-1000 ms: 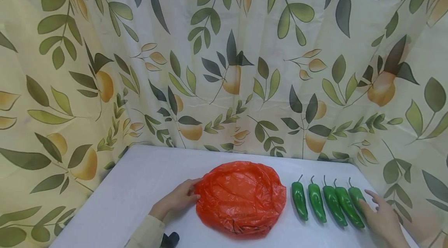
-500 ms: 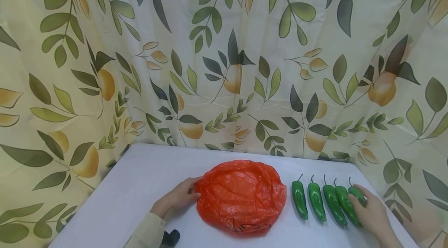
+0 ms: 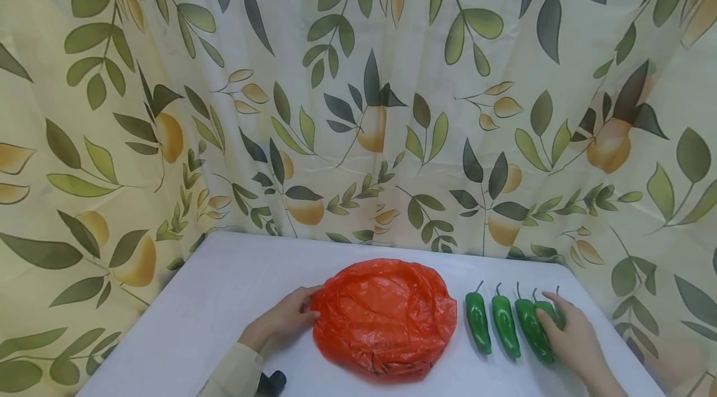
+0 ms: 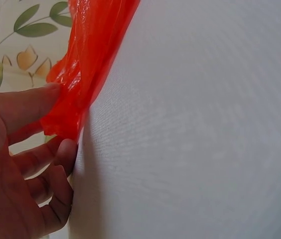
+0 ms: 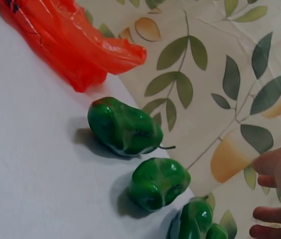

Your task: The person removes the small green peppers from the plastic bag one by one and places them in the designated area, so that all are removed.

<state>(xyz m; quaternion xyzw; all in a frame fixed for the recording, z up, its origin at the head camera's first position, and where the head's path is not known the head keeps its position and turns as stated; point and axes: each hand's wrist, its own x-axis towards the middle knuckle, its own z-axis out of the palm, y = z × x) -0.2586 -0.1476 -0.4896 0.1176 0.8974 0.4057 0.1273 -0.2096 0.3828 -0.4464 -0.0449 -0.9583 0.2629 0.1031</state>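
A crumpled red plastic bag (image 3: 386, 316) lies on the white table. At its left edge, my left hand (image 3: 282, 317) pinches the thin plastic between thumb and fingers; the left wrist view shows the bag's edge (image 4: 83, 74) there. Right of the bag, several long green chili peppers (image 3: 504, 326) lie in a row, stems pointing away. My right hand (image 3: 574, 331) is over the right end of the row, fingers spread, partly hiding the two rightmost peppers. In the right wrist view the fingers (image 5: 275, 215) are apart with nothing between them, beside the nearest peppers (image 5: 193, 219).
The white table (image 3: 235, 272) reaches back to a leaf-and-fruit patterned curtain (image 3: 358, 104). A small black object (image 3: 271, 382) is beside the left sleeve (image 3: 235, 372).
My right hand has moved left, from beside the rightmost pepper to over the two rightmost ones. The peppers look unmoved. My left hand stays at the bag's edge.
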